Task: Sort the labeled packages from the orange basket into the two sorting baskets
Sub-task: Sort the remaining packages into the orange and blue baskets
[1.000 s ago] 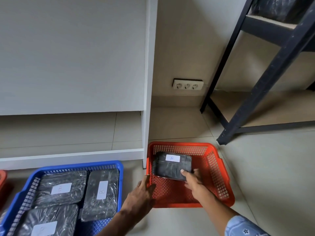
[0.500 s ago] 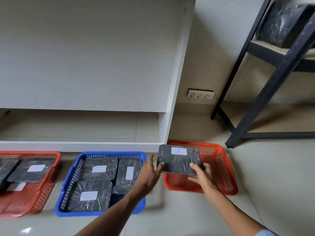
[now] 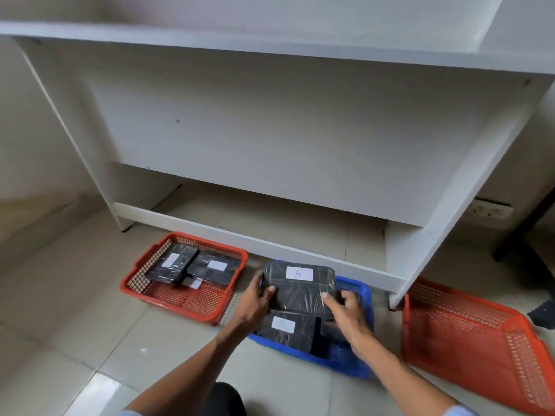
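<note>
A black wrapped package with a white label marked "A" is held above the blue basket. My left hand grips its left edge and my right hand grips its right edge. Under it, the blue basket holds black packages, one with a white label. To the left stands a red basket with several labeled black packages. At the right, the orange basket lies on the floor with nothing visible inside.
A white desk stands over the baskets, its low front rail just behind them and its right side panel touching down between the blue and orange baskets. A wall socket and a dark rack leg are at the far right.
The package was lifted out of the orange basket by both hands and carried left, now over the blue basket. The view swung left, bringing the red basket into sight.
</note>
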Demonstrator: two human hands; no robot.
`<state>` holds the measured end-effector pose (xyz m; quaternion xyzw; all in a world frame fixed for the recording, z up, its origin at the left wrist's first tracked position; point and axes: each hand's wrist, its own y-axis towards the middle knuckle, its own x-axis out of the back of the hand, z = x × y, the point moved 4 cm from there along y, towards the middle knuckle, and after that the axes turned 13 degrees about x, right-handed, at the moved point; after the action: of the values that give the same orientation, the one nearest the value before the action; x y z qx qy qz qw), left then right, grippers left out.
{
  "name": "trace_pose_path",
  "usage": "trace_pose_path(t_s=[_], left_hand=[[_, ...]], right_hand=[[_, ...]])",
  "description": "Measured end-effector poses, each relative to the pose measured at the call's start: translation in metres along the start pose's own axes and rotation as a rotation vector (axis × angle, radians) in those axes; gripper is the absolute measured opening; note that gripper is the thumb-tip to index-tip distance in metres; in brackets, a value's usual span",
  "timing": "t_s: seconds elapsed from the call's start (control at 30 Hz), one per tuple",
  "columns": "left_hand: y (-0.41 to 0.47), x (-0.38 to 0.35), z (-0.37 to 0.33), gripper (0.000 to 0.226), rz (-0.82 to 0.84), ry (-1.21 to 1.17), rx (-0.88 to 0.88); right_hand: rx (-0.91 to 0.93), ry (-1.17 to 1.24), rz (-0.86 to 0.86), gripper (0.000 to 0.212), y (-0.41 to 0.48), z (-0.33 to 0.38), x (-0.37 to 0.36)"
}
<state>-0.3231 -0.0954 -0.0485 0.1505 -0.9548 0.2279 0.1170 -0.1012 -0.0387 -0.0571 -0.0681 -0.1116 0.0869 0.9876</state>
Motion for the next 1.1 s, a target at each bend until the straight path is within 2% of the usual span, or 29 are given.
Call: trace_pose_path(t_s=[0.1, 0.17, 0.27, 0.37, 0.47, 0.53, 0.6, 0.77, 0.9, 1.1], left_hand=[[-0.001, 0.057, 0.018, 0.042, -0.040, -0.013, 0.036], [0.003, 0.092, 0.034, 0.049, -0.126, -0.053, 0.067], [0.005, 0.135, 0.058, 0.066, -0.271, -0.217, 0.140], [0.006, 0.152, 0.076, 0.043, -0.233, -0.400, 0.213], [0.018, 0.170, 0.099, 0.035, -0.260, -0.484, 0.234], [0.028, 0.184, 0.111, 0.034, -0.268, -0.484, 0.248], [0.037, 0.200, 0.121, 0.034, -0.293, -0.467, 0.256], [0.068, 0.243, 0.138, 0.043, -0.386, -0.344, 0.257], [0.088, 0.262, 0.132, 0.056, -0.441, -0.136, 0.219], [0.118, 0.258, 0.145, 0.040, -0.416, 0.084, 0.278]], right_hand=[[0.013, -0.004, 0.105, 0.025, -0.003, 0.014, -0.063], [0.001, 0.024, 0.148, 0.017, -0.004, 0.017, -0.102], [-0.062, 0.112, 0.174, 0.026, -0.003, 0.014, -0.156], [-0.073, 0.089, 0.195, 0.032, -0.001, 0.010, -0.200], [-0.058, 0.015, 0.238, 0.052, 0.018, -0.016, -0.232], [-0.048, -0.063, 0.296, 0.040, 0.014, -0.003, -0.247], [-0.025, -0.141, 0.341, 0.030, 0.011, 0.008, -0.257], [0.063, -0.394, 0.404, 0.050, 0.038, 0.003, -0.272], [0.152, -0.611, 0.542, 0.062, 0.053, -0.004, -0.284], [0.148, -0.712, 0.630, 0.066, 0.067, -0.020, -0.301]])
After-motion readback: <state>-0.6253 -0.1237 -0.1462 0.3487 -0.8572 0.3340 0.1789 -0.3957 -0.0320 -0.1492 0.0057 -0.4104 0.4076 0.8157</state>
